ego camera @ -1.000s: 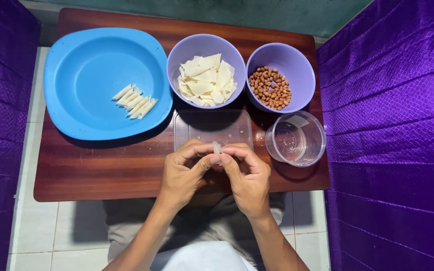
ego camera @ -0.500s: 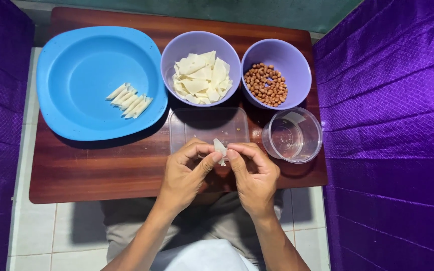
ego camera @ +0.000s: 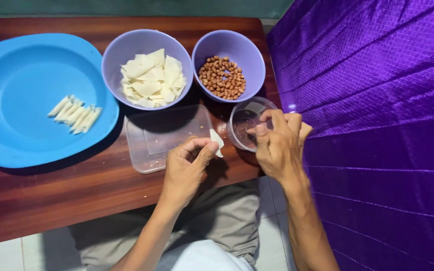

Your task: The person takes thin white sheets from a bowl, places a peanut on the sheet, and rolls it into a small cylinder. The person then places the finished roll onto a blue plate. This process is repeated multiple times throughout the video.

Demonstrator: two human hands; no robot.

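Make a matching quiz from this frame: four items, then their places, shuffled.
Items:
1. peanuts
2. rolled wrappers
3. flat wrapper pieces
4. folded wrapper

Places:
A. on the blue plate
B. in the left hand
C. in the right purple bowl
D. in the left purple bowl

Pairs: 1-C, 2-A, 3-D, 4-B

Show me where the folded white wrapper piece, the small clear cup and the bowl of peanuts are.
folded white wrapper piece (ego camera: 217, 140), head view, on its free upper part above the left hand's thumb.
small clear cup (ego camera: 242, 120), head view, on its left inner wall.
bowl of peanuts (ego camera: 227, 44), head view, on its bare inner wall.
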